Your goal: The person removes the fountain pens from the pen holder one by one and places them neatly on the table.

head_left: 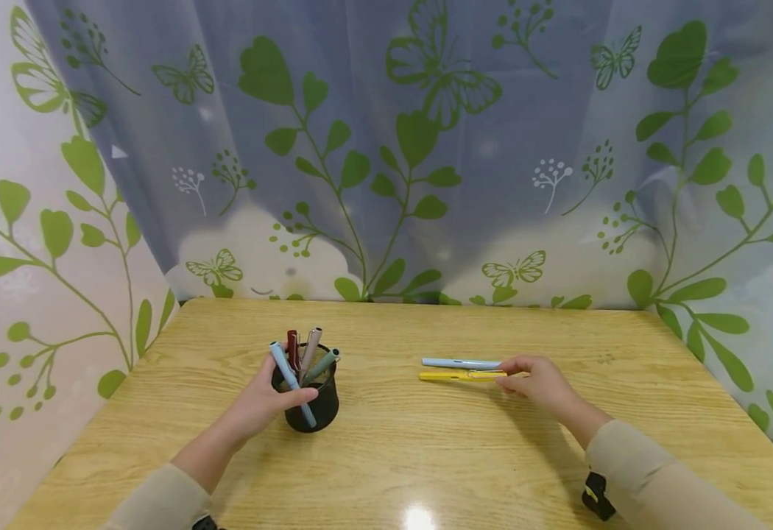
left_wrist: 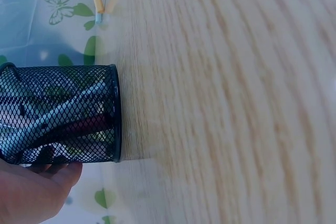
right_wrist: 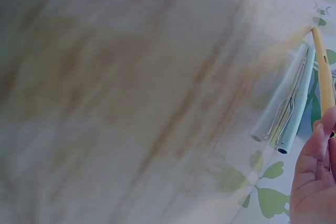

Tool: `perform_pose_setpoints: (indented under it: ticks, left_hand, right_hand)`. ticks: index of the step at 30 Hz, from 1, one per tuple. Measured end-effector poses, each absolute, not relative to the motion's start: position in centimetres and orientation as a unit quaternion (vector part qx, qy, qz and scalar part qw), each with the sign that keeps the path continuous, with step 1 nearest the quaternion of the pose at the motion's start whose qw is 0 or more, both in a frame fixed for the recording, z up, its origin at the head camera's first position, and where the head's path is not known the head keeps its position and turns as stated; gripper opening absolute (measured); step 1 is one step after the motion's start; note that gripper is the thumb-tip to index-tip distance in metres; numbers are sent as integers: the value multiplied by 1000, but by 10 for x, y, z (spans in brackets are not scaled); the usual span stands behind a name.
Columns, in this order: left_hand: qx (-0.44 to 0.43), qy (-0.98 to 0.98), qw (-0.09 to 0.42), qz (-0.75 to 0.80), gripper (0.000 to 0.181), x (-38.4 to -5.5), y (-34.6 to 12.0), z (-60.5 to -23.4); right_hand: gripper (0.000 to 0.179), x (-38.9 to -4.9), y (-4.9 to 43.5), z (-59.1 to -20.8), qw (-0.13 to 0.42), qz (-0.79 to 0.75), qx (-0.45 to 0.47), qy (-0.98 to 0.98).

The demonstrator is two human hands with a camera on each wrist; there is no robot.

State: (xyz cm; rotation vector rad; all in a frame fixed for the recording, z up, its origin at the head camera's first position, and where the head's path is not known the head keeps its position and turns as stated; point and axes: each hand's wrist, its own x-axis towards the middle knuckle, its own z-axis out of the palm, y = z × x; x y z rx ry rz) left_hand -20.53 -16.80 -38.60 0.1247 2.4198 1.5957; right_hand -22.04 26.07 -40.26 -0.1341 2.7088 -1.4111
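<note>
My left hand (head_left: pixel 258 401) grips a black mesh pen cup (head_left: pixel 329 409) standing on the table, thumb across its near side. Inside lean a light blue pen (head_left: pixel 284 362), a dark red pen (head_left: pixel 292 344), a beige pen (head_left: pixel 311 346) and a grey-green pen (head_left: pixel 320 366). In the left wrist view, pen barrels show through the mesh (left_wrist: pixel 68 114). Farther right, my right hand (head_left: pixel 540 384) pinches one end of a yellow pen (head_left: pixel 453 376). Its far tip is at the tabletop in the right wrist view. Just behind it another light blue pen (head_left: pixel 453 363) lies flat.
The wooden table (head_left: pixel 386 456) reaches back to a curtain (head_left: pixel 373 184) printed with leaves and butterflies. Patterned cloth also hangs at the left and right sides. Between the cup and the loose pens runs a stretch of tabletop.
</note>
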Motion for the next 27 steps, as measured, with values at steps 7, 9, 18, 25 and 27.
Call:
perform_pose_setpoints:
  ticks: [7,9,18,25,27]
  left_hand:
    - [47,826,115,550,98,-206,-168,-386]
    - [48,826,116,550,98,-206,-168,-386]
    - [42,832,114,541,100,-206,-168,-386]
    - [38,834,113,539,102,-207,-167,-387]
    - [35,834,114,539,101,-206,-168,-387]
  right_hand:
    - [24,-222,263,-403,48,-444,-50,893]
    - [24,-222,263,-402,50,-443,-49,894]
    - [26,-224,270,-406,53,-422,-63,903]
    - [22,-227,278,-411,61,-404,-77,910]
    - [21,-228,278,-411,68,-408,-75,908]
